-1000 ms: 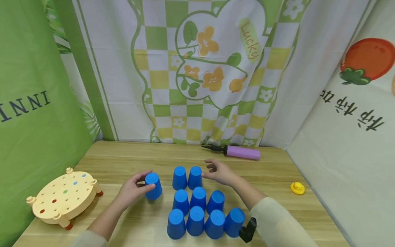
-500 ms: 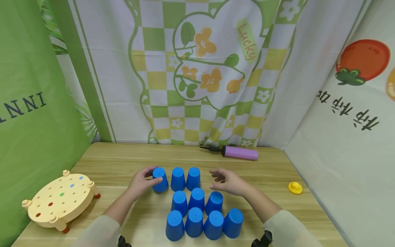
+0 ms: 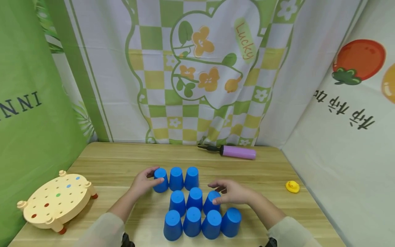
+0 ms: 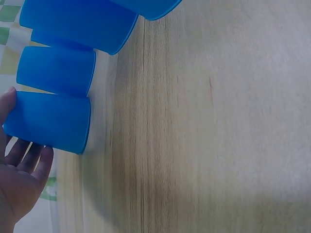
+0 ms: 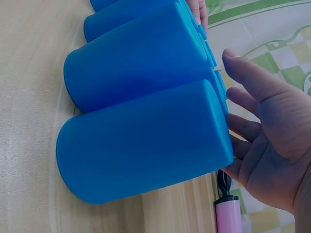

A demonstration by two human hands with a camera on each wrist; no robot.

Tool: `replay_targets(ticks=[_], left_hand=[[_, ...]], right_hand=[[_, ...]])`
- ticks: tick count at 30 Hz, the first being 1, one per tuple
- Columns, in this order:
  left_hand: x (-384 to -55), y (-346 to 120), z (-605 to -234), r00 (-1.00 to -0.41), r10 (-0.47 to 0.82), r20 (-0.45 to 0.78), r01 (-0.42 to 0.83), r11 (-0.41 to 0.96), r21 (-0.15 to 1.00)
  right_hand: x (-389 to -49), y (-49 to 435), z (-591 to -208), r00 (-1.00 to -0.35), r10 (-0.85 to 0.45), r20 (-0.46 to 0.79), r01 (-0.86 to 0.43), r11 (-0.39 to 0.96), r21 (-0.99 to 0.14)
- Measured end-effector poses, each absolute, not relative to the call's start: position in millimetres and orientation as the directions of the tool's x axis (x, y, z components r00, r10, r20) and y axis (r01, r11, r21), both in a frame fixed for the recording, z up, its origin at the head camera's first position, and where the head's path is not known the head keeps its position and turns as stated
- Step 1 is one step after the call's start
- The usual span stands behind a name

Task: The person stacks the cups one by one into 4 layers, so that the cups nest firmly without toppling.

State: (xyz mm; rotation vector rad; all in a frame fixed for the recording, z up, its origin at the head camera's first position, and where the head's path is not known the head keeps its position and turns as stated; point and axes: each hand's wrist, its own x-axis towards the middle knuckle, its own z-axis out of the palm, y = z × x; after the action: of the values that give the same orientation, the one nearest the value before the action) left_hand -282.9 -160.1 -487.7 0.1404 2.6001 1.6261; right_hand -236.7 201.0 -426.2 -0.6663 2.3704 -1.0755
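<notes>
In the head view, pinching the far row's left-end blue cup (image 3: 160,182) in the left grip (image 3: 145,183) on the bench (image 3: 262,175), nearside and left of the purple pump (image 3: 238,152), and holding the right grip (image 3: 232,192) loosely spread by the middle row's right-end cup (image 3: 211,205), nearside of the pump. In the left wrist view, curling around that cup, just beside its neighbour (image 4: 56,70), so perhaps liable to tip both by releasing unevenly. In the right wrist view, resting spread behind the nearest cup (image 5: 146,145), without clear contact, so possibly liable to topple it by brushing past.

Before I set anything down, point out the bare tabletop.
Bare table lies between the right hand and yellow duck, and between the left hand and cream stool. Crowded: the middle, where blue cups stand in three close rows.
</notes>
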Motion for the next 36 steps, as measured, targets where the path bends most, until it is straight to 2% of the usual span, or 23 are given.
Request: replay_targets(ticks=[21,30,36], left_hand=[[-280.0,-152.0,-483.6,-0.991,0.126,-0.048,0.008,0.411,0.911],[-280.0,-151.0,-483.0,-0.991,0.124,-0.052,0.005,0.420,0.908],[-280.9,-150.8,-485.4,-0.990,0.134,-0.051,0.009,0.412,0.911]], right_hand=[[-233.5,201.2,-433.6,-0.794,-0.561,-0.233,-0.232,0.634,-0.737],[-237.8,207.8,-427.8,-0.827,-0.531,-0.183,-0.239,0.627,-0.742],[-248.6,209.5,-420.5,-0.873,-0.470,-0.128,-0.238,0.640,-0.730]])
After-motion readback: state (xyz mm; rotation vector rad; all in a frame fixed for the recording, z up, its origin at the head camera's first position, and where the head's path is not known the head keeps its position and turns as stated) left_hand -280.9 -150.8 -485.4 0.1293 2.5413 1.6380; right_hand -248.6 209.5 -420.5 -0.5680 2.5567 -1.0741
